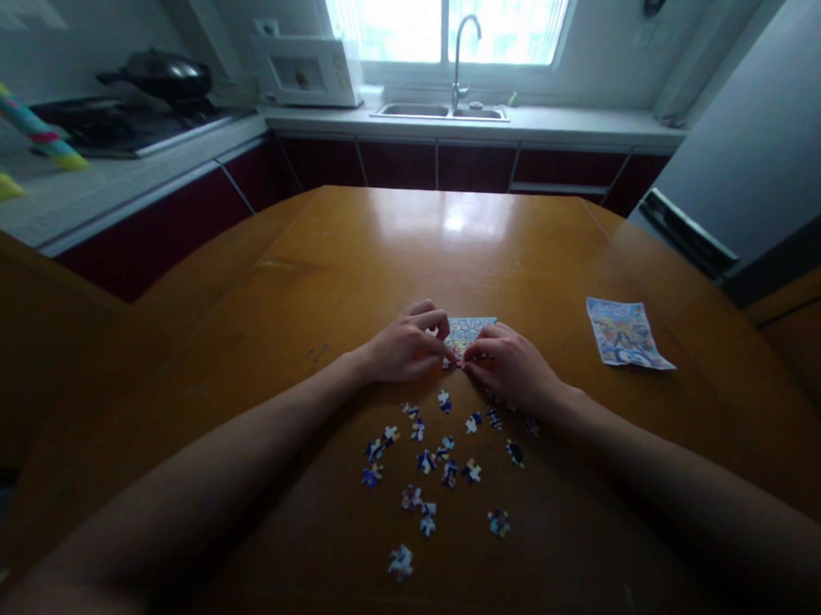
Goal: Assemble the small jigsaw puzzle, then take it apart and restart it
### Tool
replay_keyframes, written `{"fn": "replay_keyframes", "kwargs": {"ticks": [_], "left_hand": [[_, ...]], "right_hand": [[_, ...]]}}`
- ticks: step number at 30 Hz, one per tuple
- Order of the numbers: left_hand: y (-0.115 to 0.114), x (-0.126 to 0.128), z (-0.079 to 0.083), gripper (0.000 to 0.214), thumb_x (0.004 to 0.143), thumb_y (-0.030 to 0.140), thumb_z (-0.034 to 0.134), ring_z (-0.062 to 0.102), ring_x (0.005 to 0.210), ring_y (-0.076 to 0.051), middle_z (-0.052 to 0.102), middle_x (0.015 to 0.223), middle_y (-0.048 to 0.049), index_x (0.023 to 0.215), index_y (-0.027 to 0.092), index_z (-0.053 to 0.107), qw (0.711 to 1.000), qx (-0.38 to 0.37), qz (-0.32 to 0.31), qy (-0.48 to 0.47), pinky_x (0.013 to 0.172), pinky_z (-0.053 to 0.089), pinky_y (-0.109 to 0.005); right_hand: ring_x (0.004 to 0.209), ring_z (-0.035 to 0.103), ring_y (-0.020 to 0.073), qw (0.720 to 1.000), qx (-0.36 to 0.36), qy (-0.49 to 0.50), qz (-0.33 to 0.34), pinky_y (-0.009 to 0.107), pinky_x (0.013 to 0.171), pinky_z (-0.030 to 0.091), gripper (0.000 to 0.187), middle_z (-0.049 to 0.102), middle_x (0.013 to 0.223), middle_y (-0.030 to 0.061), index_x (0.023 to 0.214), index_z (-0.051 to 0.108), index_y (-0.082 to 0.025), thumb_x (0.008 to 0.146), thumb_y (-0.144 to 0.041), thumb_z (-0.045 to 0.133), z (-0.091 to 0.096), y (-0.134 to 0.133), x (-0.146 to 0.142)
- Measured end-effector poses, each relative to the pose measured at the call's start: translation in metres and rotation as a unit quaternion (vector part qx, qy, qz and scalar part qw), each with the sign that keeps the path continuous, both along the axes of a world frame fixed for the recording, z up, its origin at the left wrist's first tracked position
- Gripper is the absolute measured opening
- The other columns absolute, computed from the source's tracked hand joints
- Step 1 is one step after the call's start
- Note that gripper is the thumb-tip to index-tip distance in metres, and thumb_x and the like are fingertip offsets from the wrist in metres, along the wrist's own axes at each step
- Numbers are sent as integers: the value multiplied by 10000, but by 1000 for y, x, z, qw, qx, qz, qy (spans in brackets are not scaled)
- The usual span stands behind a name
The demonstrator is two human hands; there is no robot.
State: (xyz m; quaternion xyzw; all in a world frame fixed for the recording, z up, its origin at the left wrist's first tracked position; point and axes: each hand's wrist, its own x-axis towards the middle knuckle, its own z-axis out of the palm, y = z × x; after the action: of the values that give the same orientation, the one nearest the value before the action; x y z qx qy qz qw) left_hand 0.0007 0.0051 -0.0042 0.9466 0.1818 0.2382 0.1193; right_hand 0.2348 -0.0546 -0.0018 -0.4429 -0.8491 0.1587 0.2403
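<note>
A partly joined jigsaw puzzle (471, 327) lies flat on the wooden table, its lower part covered by my fingers. My left hand (414, 344) rests at its left side, with fingers bent and fingertips at the lower edge. From the right, my right hand (508, 357) pinches at that same edge. A small puzzle piece (459, 363) shows between the fingertips of both hands; its outline is mostly hidden. Several loose puzzle pieces (446, 447) are scattered on the table nearer to me, some partly under my right wrist.
A creased printed picture sheet (627, 334) lies on the right of the wooden table (358, 259). Beyond the table are a counter with a sink (413, 110), a microwave (305, 71) and a stove with a dark pan (165, 74). A fridge (750, 133) stands at the right.
</note>
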Motion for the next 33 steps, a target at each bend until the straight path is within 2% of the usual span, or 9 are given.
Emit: {"fn": "replay_keyframes", "kwargs": {"ticks": [4, 15, 21, 28, 33], "left_hand": [[0, 0, -1, 268, 911, 205, 572, 497, 924, -214, 602, 921, -49, 980, 348, 789, 1000, -10, 10, 3, 878, 455, -380], [1, 0, -1, 230, 938, 258, 592, 479, 912, -214, 598, 927, -59, 1029, 336, 788, 1000, -2, -15, 22, 862, 438, -369], [0, 2, 1, 213, 948, 256, 598, 476, 908, -208, 587, 914, -60, 1018, 312, 791, 999, 13, -29, 2, 842, 433, -347], [-1, 2, 2, 248, 938, 204, 587, 484, 923, -206, 584, 917, -53, 1033, 317, 786, 999, 9, -30, 6, 877, 433, -356], [0, 2, 0, 237, 940, 226, 587, 479, 923, -210, 586, 918, -56, 1027, 319, 787, 1000, 3, -27, 12, 870, 436, -361]], "right_hand": [[882, 583, 196, 1000, 2, 5, 1, 343, 815, 475, 105, 673, 888, 61, 839, 742, -206, 904, -226, 662, -3, 1, 0], [848, 575, 187, 1000, 6, 14, 4, 324, 784, 472, 112, 657, 855, 55, 805, 739, -203, 895, -203, 671, -4, 1, 0], [853, 578, 197, 999, 17, 18, 20, 340, 785, 477, 101, 665, 865, 58, 828, 741, -214, 889, -196, 662, -3, 1, 2], [890, 568, 222, 994, 67, 71, -50, 366, 791, 477, 214, 660, 871, 66, 892, 761, -219, 878, -108, 578, -5, 7, 11], [916, 547, 223, 998, 60, 38, -3, 357, 797, 473, 220, 649, 919, 61, 862, 783, -258, 860, -108, 622, -6, 3, 9]]}}
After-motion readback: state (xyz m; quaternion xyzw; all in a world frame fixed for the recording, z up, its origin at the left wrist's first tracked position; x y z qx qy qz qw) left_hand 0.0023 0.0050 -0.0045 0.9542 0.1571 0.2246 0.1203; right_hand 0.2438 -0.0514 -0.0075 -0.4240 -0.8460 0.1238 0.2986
